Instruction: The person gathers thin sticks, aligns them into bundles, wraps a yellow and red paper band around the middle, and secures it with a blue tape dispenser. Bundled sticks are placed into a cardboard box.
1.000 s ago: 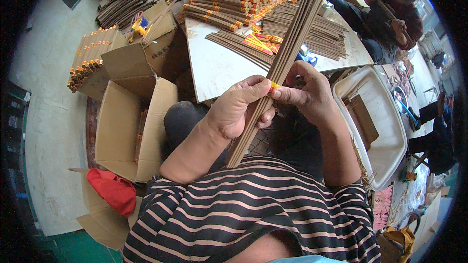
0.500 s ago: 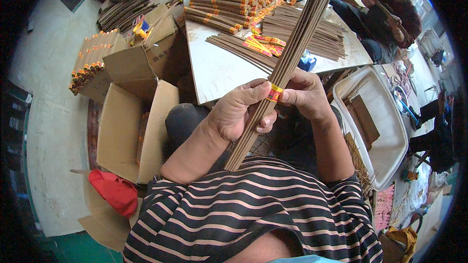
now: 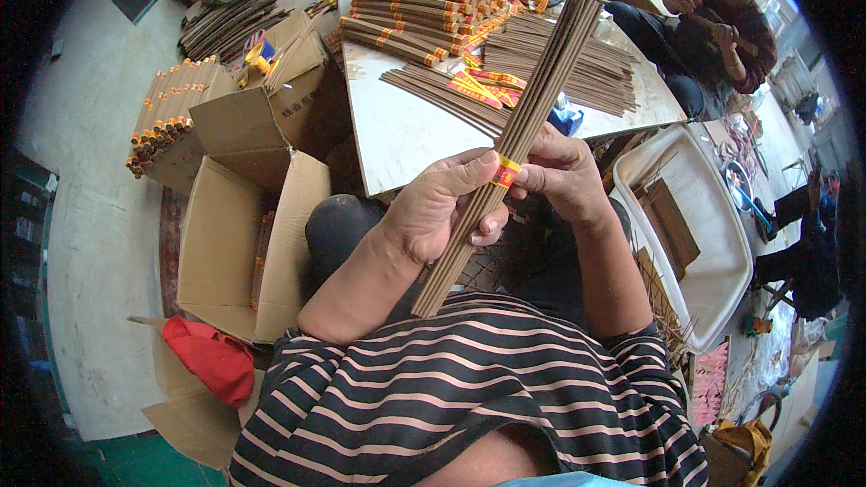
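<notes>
I hold the bundle of sticks [image 3: 514,140] above my lap. My left hand [image 3: 437,207] is clamped round it; right hand [image 3: 561,171] pinches the yellow band [image 3: 506,170]. Banding appears underway; next, I judge, securing the band snugly.

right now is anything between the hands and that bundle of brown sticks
Nothing visible. The left hand wraps the bundle of brown sticks directly, and the right hand pinches it at the yellow and red band. Both touch it, held above the white table.
</notes>
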A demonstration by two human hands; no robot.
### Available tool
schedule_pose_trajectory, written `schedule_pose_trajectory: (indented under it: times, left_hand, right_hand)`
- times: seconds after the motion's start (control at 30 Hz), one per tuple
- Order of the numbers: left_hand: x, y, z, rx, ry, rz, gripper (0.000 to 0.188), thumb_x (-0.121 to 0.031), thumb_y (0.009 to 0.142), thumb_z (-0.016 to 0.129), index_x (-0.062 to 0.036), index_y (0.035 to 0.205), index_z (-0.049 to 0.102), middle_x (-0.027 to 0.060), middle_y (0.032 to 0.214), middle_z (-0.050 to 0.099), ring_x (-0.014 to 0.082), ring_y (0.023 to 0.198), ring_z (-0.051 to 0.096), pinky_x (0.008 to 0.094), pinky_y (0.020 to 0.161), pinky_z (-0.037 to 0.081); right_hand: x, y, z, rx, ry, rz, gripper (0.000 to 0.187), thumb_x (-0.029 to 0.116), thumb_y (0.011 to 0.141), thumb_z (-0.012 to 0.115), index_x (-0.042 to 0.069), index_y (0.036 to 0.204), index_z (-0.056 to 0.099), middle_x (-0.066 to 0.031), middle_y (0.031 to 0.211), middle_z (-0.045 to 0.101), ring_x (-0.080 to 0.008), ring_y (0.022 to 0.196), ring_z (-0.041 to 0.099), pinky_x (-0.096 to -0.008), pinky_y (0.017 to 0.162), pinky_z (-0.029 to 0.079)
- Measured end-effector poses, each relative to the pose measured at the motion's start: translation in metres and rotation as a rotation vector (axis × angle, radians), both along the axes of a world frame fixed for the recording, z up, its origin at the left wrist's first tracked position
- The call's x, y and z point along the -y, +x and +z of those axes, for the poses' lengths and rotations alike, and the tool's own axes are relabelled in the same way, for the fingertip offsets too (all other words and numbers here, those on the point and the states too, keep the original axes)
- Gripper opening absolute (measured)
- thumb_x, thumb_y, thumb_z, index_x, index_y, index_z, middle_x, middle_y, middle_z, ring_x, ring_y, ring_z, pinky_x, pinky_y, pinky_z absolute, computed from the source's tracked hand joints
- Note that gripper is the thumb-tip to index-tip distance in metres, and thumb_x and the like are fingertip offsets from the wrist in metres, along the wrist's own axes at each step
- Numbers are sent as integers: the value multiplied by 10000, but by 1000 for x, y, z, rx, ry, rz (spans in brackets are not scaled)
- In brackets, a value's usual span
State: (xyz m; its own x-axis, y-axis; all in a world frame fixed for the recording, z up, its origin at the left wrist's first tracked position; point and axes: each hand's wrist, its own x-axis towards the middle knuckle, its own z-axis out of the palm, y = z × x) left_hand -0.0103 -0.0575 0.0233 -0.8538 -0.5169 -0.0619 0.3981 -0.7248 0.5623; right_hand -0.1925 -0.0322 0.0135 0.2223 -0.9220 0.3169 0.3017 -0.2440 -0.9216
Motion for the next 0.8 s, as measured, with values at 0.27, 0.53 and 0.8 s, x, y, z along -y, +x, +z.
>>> schedule_pose_trajectory:
  times: [0.27,0.53,0.8]
  left_hand:
    - [2,3,0,17,-16,-25,279,-270,902,501,-14,1006,541,107,835,583,147,553,539,239,426,394]
    - [-1,-1,-2,66,-67,58,223,-231,890,527,-22,955,568,67,778,578,153,558,547,255,453,409]
    - [-4,-6,-4,158,-46,77,192,-225,868,561,-36,888,591,60,701,584,155,546,560,267,483,428]
  right_hand:
    - [-2,3,3,-33,-65,12,221,56,786,644,-14,995,624,-50,942,524,-113,738,542,-239,623,455]
    - [-10,5,6,19,114,29,286,98,776,625,-4,1032,546,-38,937,589,-108,841,553,-246,763,452]
    - [-16,19,3,-9,221,-192,304,82,722,593,6,1013,559,-33,911,596,-104,795,552,-232,712,443]
